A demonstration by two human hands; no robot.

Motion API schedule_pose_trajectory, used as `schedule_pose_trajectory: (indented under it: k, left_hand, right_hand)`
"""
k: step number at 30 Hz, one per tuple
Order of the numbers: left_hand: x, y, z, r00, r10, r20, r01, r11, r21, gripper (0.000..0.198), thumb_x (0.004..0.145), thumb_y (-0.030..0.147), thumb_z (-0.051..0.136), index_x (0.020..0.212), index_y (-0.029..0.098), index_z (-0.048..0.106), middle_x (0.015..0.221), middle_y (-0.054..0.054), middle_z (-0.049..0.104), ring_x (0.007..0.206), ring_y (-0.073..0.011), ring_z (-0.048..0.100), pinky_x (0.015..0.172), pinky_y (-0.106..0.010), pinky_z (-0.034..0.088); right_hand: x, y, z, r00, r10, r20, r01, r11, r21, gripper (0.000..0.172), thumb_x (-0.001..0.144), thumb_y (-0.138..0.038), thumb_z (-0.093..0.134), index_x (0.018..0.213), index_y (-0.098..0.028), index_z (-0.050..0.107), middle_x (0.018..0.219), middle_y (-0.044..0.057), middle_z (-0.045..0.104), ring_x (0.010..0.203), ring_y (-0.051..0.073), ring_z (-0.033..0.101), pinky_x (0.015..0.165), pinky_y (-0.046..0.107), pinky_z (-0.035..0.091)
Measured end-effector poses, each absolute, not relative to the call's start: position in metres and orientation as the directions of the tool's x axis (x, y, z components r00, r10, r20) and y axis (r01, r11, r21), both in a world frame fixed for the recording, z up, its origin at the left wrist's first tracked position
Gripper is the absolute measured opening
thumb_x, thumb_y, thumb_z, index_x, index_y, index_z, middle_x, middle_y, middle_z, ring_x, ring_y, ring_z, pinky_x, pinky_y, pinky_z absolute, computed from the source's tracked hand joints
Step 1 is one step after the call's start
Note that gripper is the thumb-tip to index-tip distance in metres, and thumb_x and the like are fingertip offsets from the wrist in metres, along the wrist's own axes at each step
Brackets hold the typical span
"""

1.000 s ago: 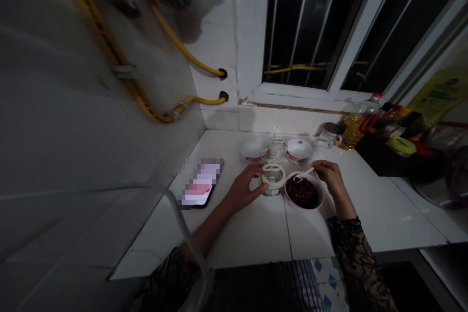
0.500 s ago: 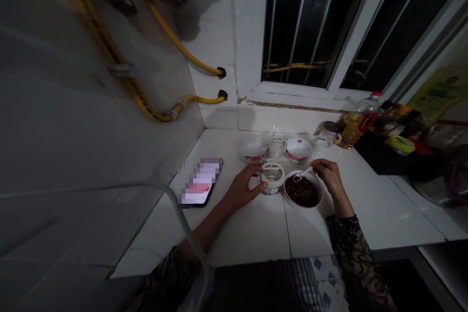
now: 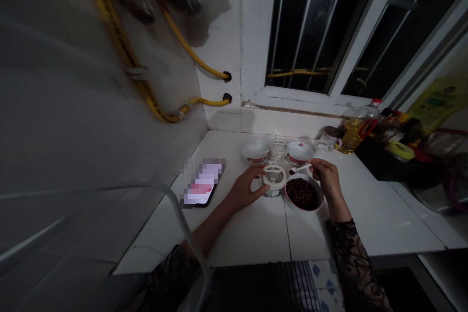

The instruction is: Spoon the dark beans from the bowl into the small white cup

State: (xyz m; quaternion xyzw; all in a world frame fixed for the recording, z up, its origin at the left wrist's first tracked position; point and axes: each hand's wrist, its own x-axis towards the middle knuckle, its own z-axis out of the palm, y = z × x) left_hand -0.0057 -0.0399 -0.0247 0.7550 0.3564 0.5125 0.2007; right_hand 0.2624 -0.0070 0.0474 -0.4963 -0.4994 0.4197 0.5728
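Note:
My left hand (image 3: 245, 186) is wrapped round a small clear jar with a white funnel-like ring (image 3: 274, 178) on top, standing on the white counter (image 3: 256, 234). My right hand (image 3: 326, 175) pinches a small white spoon (image 3: 299, 170), its bowl lifted between the jar and a pink-rimmed bowl of dark red flakes (image 3: 303, 193). That bowl sits just right of the jar, under my right hand.
Behind stand two white bowls (image 3: 255, 149) (image 3: 300, 151) and a glass jar (image 3: 277, 149). A phone (image 3: 203, 188) lies to the left. An oil bottle (image 3: 354, 129), a small jar (image 3: 328, 136) and a dark tray of clutter (image 3: 395, 156) fill the right. Yellow hoses (image 3: 190, 105) run on the wall.
My right hand has lifted the spoon out of the flake bowl and moved it left toward the jar. The left hand stays on the jar.

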Motion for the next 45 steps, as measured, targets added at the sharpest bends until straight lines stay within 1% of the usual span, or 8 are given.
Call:
schedule_pose_trajectory:
  k: [4, 9, 13, 18, 25, 28, 36, 45]
  left_hand:
    - [-0.006, -0.04, -0.024, 0.236, 0.746, 0.623, 0.33, -0.664, 0.671, 0.026, 0.084, 0.028, 0.07, 0.107, 0.023, 0.059, 0.128, -0.013, 0.064, 0.122, -0.0256, 0.063, 0.088, -0.037, 0.06]
    - [-0.006, -0.041, -0.023, 0.236, 0.75, 0.618, 0.32, -0.66, 0.679, 0.028, 0.084, 0.028, 0.071, 0.108, 0.023, 0.06, 0.129, -0.013, 0.064, 0.121, -0.0253, 0.064, 0.09, -0.037, 0.06]
    - [-0.006, -0.041, -0.024, 0.235, 0.747, 0.622, 0.324, -0.663, 0.675, 0.026, 0.084, 0.028, 0.071, 0.107, 0.023, 0.059, 0.129, -0.014, 0.064, 0.122, -0.0264, 0.063, 0.089, -0.037, 0.059]
    - [-0.007, -0.041, -0.025, 0.235, 0.751, 0.617, 0.344, -0.657, 0.67, 0.027, 0.084, 0.028, 0.071, 0.108, 0.023, 0.059, 0.129, -0.014, 0.064, 0.122, -0.0264, 0.063, 0.089, -0.037, 0.058]
    - [-0.007, -0.041, -0.025, 0.237, 0.733, 0.638, 0.326, -0.679, 0.658, 0.026, 0.086, 0.029, 0.07, 0.108, 0.023, 0.059, 0.129, -0.013, 0.064, 0.122, -0.0259, 0.063, 0.089, -0.037, 0.059]
    - [-0.007, -0.04, -0.027, 0.239, 0.736, 0.634, 0.335, -0.675, 0.657, 0.026, 0.086, 0.029, 0.07, 0.108, 0.023, 0.059, 0.129, -0.013, 0.063, 0.122, -0.0258, 0.062, 0.088, -0.037, 0.06]
    - [-0.008, -0.039, -0.028, 0.239, 0.723, 0.648, 0.342, -0.687, 0.641, 0.026, 0.086, 0.029, 0.069, 0.108, 0.022, 0.058, 0.129, -0.013, 0.063, 0.123, -0.0255, 0.063, 0.087, -0.037, 0.06]
    - [-0.006, -0.04, -0.027, 0.234, 0.725, 0.647, 0.359, -0.683, 0.636, 0.024, 0.086, 0.028, 0.069, 0.107, 0.022, 0.058, 0.128, -0.013, 0.064, 0.122, -0.0253, 0.063, 0.087, -0.037, 0.06]
  right_hand:
    - [0.238, -0.018, 0.052, 0.085, 0.933, 0.349, 0.178, 0.33, -0.927, 0.033, 0.074, -0.052, 0.071, 0.076, -0.02, 0.073, 0.056, -0.001, 0.06, 0.046, 0.01, 0.042, 0.045, 0.025, 0.035]
    - [0.226, -0.031, 0.052, -0.211, 0.827, 0.521, 0.339, 0.562, -0.754, 0.03, 0.084, -0.051, 0.066, 0.079, -0.024, 0.077, 0.072, 0.004, 0.073, 0.071, 0.021, 0.065, 0.072, 0.034, 0.054]
    - [0.242, -0.03, 0.05, -0.088, 0.837, 0.54, 0.357, 0.533, -0.767, 0.03, 0.086, -0.049, 0.064, 0.08, -0.022, 0.075, 0.068, 0.003, 0.069, 0.064, 0.018, 0.062, 0.066, 0.031, 0.052]
    - [0.277, -0.021, 0.049, 0.072, 0.861, 0.504, 0.374, 0.445, -0.814, 0.033, 0.082, -0.052, 0.066, 0.077, -0.019, 0.071, 0.057, -0.002, 0.056, 0.05, 0.012, 0.047, 0.05, 0.026, 0.041]
    - [0.281, -0.015, 0.039, -0.097, 0.905, 0.414, 0.509, 0.403, -0.761, 0.03, 0.082, -0.048, 0.062, 0.075, -0.019, 0.071, 0.067, 0.002, 0.066, 0.063, 0.017, 0.056, 0.063, 0.029, 0.045]
    - [0.278, -0.009, 0.031, -0.124, 0.943, 0.309, 0.483, 0.33, -0.811, 0.032, 0.079, -0.049, 0.061, 0.068, -0.019, 0.068, 0.061, 0.001, 0.062, 0.061, 0.016, 0.053, 0.061, 0.028, 0.042]
    - [0.284, 0.004, 0.026, 0.012, 0.998, 0.058, 0.3, 0.052, -0.952, 0.034, 0.059, -0.051, 0.07, 0.062, -0.017, 0.066, 0.048, -0.002, 0.053, 0.049, 0.011, 0.039, 0.051, 0.027, 0.029]
    - [0.279, -0.001, 0.034, 0.0, 0.997, 0.072, 0.327, 0.068, -0.942, 0.03, 0.057, -0.047, 0.068, 0.06, -0.018, 0.067, 0.049, -0.003, 0.053, 0.049, 0.01, 0.038, 0.051, 0.026, 0.026]
